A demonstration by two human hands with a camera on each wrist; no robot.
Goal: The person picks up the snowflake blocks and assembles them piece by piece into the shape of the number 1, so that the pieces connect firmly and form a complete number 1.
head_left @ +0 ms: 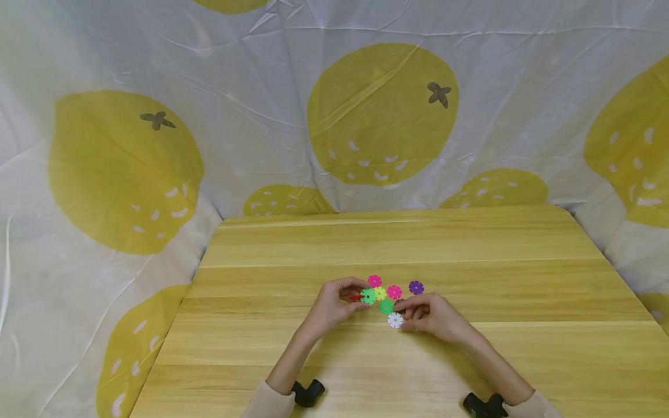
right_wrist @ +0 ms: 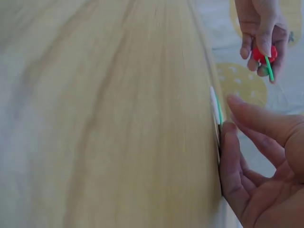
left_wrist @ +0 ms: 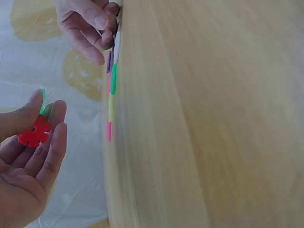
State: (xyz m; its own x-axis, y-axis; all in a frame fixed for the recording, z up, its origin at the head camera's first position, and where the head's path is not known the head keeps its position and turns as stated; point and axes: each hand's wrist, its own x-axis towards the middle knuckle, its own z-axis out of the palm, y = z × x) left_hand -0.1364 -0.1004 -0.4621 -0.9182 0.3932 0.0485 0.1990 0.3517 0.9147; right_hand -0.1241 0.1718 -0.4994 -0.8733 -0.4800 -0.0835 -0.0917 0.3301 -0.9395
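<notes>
My left hand [head_left: 330,305] pinches a red snowflake disc [left_wrist: 35,133] and a green snowflake disc [head_left: 368,296], joined at an angle, above the table. Loosely bent and with the thumb apart, the fingers of my right hand [head_left: 441,318] rest low by a brown disc [head_left: 399,303], which they partly hide. Right beside them lies a white disc [head_left: 395,320]. A second green disc [head_left: 387,306], a yellow disc [head_left: 380,293] and two pink discs, one at the back [head_left: 374,281] and one nearer [head_left: 394,291], lie flat between the hands.
A purple disc [head_left: 416,287] lies beyond my right hand. The wooden table [head_left: 251,342] reaches back to a pale cloth [head_left: 251,104] printed with yellow fruit. Black wrist devices show at the left sleeve [head_left: 309,393] and the right sleeve [head_left: 485,405].
</notes>
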